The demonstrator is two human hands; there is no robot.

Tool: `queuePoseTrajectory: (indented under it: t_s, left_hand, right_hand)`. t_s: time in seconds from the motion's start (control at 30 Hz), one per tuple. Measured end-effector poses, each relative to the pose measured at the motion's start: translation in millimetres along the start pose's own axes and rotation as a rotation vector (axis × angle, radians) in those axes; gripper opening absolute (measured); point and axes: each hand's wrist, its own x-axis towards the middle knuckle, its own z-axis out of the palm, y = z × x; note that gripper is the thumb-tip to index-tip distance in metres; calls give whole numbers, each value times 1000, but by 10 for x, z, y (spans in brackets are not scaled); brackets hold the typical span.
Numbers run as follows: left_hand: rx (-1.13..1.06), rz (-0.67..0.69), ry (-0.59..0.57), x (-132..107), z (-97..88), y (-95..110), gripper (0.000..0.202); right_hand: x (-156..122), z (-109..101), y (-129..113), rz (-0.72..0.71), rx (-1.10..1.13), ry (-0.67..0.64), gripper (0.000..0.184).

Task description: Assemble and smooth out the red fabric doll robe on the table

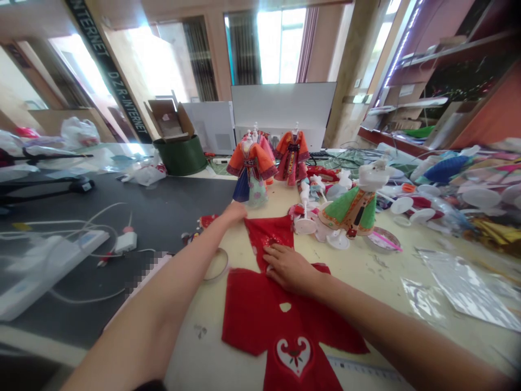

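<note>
Both hands (pixel 285 266) flat on one red garment (pixel 280 320)

Readable text, one item only: a dark slanted beam (pixel 109 70), far beyond my left hand (pixel 235 210) and up to its left, carries white capitals. Upper part reads "INTERNET"; lower part reads approximately "D.Z.R-INTERNET", first letters uncertain.

The ruler (pixel 362 369) lying just beside my right forearm, nearer me than my right hand (pixel 290 268), has graduation marks; numerals too small to read.

The red garment (pixel 280 320) under my right hand bears a white-and-red emblem, no lettering.
</note>
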Motion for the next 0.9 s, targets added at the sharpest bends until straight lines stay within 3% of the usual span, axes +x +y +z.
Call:
queuePoseTrajectory:
  t_s: [0.17,0.37,0.5,0.7,0.8,0.9]
  left_hand:
    - [66,-4,15,-20,85,66,31]
    - [-2,-16,-23,-101,132,104,32]
    - [-83,-87,-47,-163,-3,111,32]
    - [-114,-146,29,-318,-335,235,33]
    - [-98,-50,65,-586,-435,310,33]
    - [-53,122,85,-1177,-365,331,27]
  right_hand:
    - [-11,-7,7,2,15,15,35]
    - [-11,-2,22,12,55,-2,34]
    - [-1,-9,20,9,64,5,31]
    - [0,-15,-48,23,41,32,29]
    - [-1,-29,-68,31,38,33,28]
    - [0,-54,-31,35,50,36,29]
